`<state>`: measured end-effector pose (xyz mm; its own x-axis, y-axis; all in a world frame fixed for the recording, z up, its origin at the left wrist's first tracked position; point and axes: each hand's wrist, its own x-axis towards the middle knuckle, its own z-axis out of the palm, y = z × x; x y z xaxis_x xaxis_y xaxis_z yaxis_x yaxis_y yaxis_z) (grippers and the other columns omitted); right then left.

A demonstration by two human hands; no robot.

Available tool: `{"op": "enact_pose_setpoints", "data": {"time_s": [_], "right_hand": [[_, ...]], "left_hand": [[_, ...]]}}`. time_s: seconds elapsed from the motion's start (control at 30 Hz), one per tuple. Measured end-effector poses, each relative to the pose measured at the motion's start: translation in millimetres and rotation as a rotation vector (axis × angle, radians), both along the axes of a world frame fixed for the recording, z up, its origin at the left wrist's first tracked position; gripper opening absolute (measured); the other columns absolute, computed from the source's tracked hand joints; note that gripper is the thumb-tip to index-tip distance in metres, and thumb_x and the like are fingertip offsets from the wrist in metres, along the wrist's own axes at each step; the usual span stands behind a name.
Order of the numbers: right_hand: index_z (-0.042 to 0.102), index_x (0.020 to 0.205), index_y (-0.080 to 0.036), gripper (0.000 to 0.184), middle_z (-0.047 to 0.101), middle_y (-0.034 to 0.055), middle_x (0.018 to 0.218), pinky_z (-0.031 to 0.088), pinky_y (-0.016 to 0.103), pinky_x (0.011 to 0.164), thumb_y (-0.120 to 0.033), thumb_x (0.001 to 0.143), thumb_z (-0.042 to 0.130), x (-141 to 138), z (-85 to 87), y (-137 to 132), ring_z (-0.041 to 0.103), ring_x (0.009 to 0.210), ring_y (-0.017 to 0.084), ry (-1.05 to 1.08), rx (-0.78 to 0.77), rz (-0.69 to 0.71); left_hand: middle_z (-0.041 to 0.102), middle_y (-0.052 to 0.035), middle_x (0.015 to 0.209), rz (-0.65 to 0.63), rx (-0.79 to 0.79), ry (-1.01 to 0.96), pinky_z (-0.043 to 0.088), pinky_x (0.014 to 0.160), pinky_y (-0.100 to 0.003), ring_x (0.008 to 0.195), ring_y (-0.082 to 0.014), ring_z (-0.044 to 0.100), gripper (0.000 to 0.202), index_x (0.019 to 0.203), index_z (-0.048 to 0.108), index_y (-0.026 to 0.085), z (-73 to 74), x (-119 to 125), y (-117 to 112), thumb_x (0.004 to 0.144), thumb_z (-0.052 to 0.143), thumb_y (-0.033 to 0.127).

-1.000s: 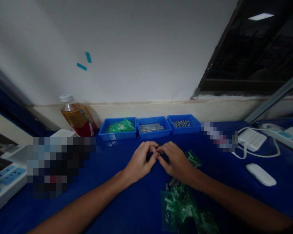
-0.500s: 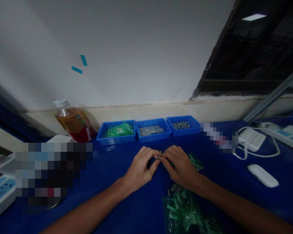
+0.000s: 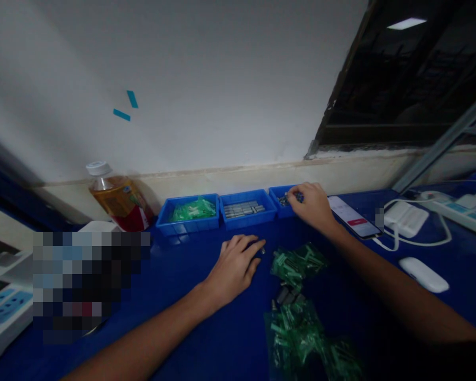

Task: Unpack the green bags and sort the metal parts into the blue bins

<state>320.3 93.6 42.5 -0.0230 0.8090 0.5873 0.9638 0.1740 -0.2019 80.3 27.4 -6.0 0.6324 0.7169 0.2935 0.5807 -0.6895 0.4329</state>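
Note:
My left hand rests palm down over the blue table, fingers apart and holding nothing I can see. Just beyond its fingertips lies a small shiny metal piece. Over the right-hand blue bin, my right hand has thumb and finger pinched together among small metal fasteners; what is between the tips is too small to make out. Right of my left hand are green plastic packets with parts inside, and several short grey metal cylinders lie below them.
The middle bin holds grey metal rods, and the left bin holds green bags. A drink bottle stands by the wall. To the right lie a phone, a white charger with cables and a white case.
My hands were together, fingertips on a small piece. Now my right hand has moved away to the right-hand bin, and my left hand has opened near a small metal piece on the table.

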Motion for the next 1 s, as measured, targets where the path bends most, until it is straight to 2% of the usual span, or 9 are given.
{"op": "enact_pose_setpoints", "data": {"time_s": [0.07, 0.13, 0.33, 0.43, 0.53, 0.63, 0.83, 1.0], "right_hand": [[0.064, 0.091, -0.014, 0.023, 0.066, 0.0132, 0.092, 0.039, 0.043, 0.080, -0.031, 0.082, 0.052, 6, 0.4, 4, 0.053, 0.092, 0.029, -0.018, -0.001, -0.037], [0.062, 0.101, -0.014, 0.030, 0.065, 0.0134, 0.097, 0.039, 0.044, 0.081, -0.035, 0.082, 0.053, 3, -3.8, -9, 0.052, 0.096, 0.031, -0.027, 0.018, -0.009], [0.060, 0.099, -0.017, 0.021, 0.063, 0.0091, 0.095, 0.039, 0.041, 0.081, -0.031, 0.085, 0.053, -27, -29.2, -88, 0.050, 0.099, 0.027, -0.005, -0.041, 0.307], [0.060, 0.098, -0.018, 0.017, 0.064, 0.0083, 0.095, 0.039, 0.040, 0.081, -0.028, 0.085, 0.054, -39, -36.6, -106, 0.049, 0.102, 0.027, -0.013, -0.086, 0.383], [0.059, 0.101, -0.017, 0.019, 0.064, 0.0091, 0.097, 0.038, 0.040, 0.081, -0.027, 0.085, 0.055, -48, -38.4, -109, 0.049, 0.101, 0.026, -0.049, -0.070, 0.402], [0.059, 0.102, -0.016, 0.020, 0.064, 0.0102, 0.098, 0.037, 0.039, 0.079, -0.025, 0.085, 0.056, -53, -39.6, -109, 0.051, 0.099, 0.026, -0.125, -0.032, 0.419], [0.059, 0.094, -0.015, 0.014, 0.064, 0.0083, 0.089, 0.036, 0.036, 0.075, -0.024, 0.089, 0.049, -55, -40.5, -112, 0.053, 0.090, 0.022, -0.164, 0.001, 0.427], [0.059, 0.091, -0.015, 0.014, 0.063, 0.0080, 0.087, 0.036, 0.035, 0.073, -0.024, 0.090, 0.047, -56, -40.5, -112, 0.054, 0.087, 0.021, -0.106, -0.006, 0.427]], "left_hand": [[0.058, -0.0053, 0.118, -0.002, 0.024, 0.041, 0.036, 0.087, -0.040, 0.109, -0.0236, 0.046, 0.029, 0.119, 0.053, 0.025, 0.2, 1, -1, 0.091, 0.046, 0.019], [0.061, -0.0045, 0.108, 0.021, 0.037, 0.061, 0.035, 0.084, -0.038, 0.102, -0.0225, 0.048, 0.023, 0.110, 0.057, 0.023, -0.1, 1, -2, 0.091, 0.045, 0.018], [0.061, -0.0049, 0.099, 0.091, 0.076, 0.102, 0.034, 0.079, -0.037, 0.095, -0.0232, 0.049, 0.017, 0.105, 0.058, 0.022, -1.6, 1, -2, 0.090, 0.048, 0.020], [0.061, -0.0039, 0.095, 0.117, 0.046, 0.064, 0.034, 0.076, -0.036, 0.093, -0.0233, 0.049, 0.011, 0.093, 0.059, 0.020, -0.8, 1, 0, 0.090, 0.049, 0.025], [0.060, -0.0029, 0.090, 0.107, 0.006, -0.033, 0.035, 0.075, -0.035, 0.089, -0.0215, 0.050, 0.014, 0.089, 0.058, 0.019, 0.2, 2, 1, 0.091, 0.047, 0.028], [0.060, -0.0030, 0.089, 0.035, 0.013, -0.111, 0.037, 0.077, -0.034, 0.088, -0.0198, 0.050, 0.018, 0.088, 0.057, 0.018, 1.2, 1, -1, 0.093, 0.043, 0.029], [0.060, -0.0039, 0.086, -0.079, 0.045, -0.177, 0.038, 0.079, -0.033, 0.085, -0.0185, 0.050, 0.022, 0.087, 0.058, 0.017, 2.9, -2, -4, 0.095, 0.040, 0.027], [0.060, -0.0044, 0.092, -0.090, 0.061, -0.246, 0.040, 0.079, -0.033, 0.088, -0.0188, 0.052, 0.019, 0.106, 0.054, 0.017, 3.4, -3, -6, 0.090, 0.051, 0.027]]}}
